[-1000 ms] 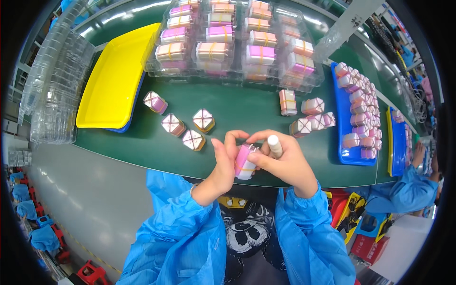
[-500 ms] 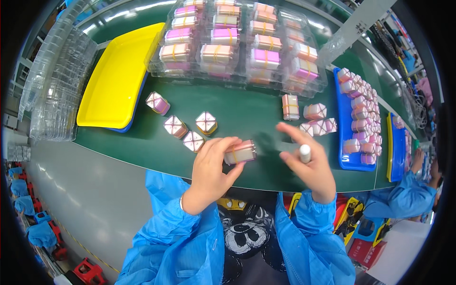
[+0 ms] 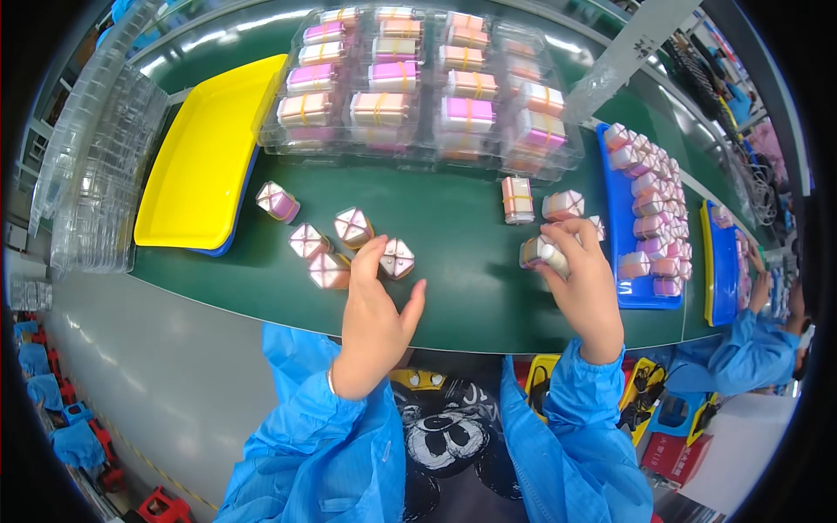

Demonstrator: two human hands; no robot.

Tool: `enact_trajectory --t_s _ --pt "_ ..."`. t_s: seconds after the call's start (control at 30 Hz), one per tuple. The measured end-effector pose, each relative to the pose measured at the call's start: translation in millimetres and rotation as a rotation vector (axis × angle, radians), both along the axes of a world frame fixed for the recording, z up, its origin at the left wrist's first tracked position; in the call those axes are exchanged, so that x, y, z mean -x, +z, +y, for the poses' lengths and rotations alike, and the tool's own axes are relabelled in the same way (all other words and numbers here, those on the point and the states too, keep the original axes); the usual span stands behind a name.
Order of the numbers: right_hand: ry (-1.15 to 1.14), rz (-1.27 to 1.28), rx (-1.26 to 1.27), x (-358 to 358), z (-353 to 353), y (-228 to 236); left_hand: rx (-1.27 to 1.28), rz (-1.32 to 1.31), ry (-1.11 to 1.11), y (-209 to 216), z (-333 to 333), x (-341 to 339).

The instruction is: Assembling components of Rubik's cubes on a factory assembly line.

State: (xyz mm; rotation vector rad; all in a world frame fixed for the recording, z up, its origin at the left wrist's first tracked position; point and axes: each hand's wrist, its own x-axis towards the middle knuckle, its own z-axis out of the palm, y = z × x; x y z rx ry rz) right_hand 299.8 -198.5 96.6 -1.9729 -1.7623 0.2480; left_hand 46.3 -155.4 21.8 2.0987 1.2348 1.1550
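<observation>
My left hand [image 3: 370,318] has its thumb and fingers apart beside a small rubber-banded bundle [image 3: 398,260], which stands on the green table with its white, crossed end up. Several like bundles [image 3: 330,271] stand just left of it, with pink and purple sides. My right hand [image 3: 582,283] is closed round a white, round-ended stick [image 3: 553,256], perhaps a marker. The same hand's fingertips reach a bundle [image 3: 530,251] on the right of the table; whether they grip it is hard to tell. Behind that hand are more bundles [image 3: 563,205].
A yellow tray [image 3: 193,157] over a blue one lies at left, beside stacked clear plastic trays [image 3: 105,166]. Clear trays [image 3: 418,152] of banded packs stand at the back. To the right, a blue tray [image 3: 617,222] holds many bundles. A co-worker's sleeve [image 3: 741,357] is farther right.
The bundle my left hand held now stands on the table by the others, and that hand has opened. My right hand has closed in on a bundle at right, keeping the white stick.
</observation>
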Motion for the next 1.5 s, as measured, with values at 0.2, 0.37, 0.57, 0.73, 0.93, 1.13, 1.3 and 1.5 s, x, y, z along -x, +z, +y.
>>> enact_trajectory --t_s 0.2,0.37,0.57,0.73,0.93,1.13,1.3,1.5 --pt "0.236 0.201 -0.01 14 -4 6 -0.061 0.1 -0.025 15 -21 -7" --pt "0.316 0.329 0.167 33 -4 -7 -0.062 0.033 -0.295 16 -24 -16" --pt "0.304 0.441 0.113 15 -6 2 0.323 -0.173 -0.506 7 -13 -47" --pt "0.267 0.537 0.108 15 -11 -1 0.3 -0.135 -0.5 2 -4 -48" --pt "0.266 0.565 0.141 17 -12 -6 0.265 -0.067 -0.502 4 -5 -44" --pt "0.244 0.694 -0.1 1 -13 -2 0.18 -0.034 -0.501 3 -5 -48" --pt "0.28 1.532 -0.583 18 3 15 0.385 -0.262 -0.472 10 -1 -68" --pt "0.36 1.282 -0.383 42 9 4 0.268 -0.045 -0.498 4 3 -79"
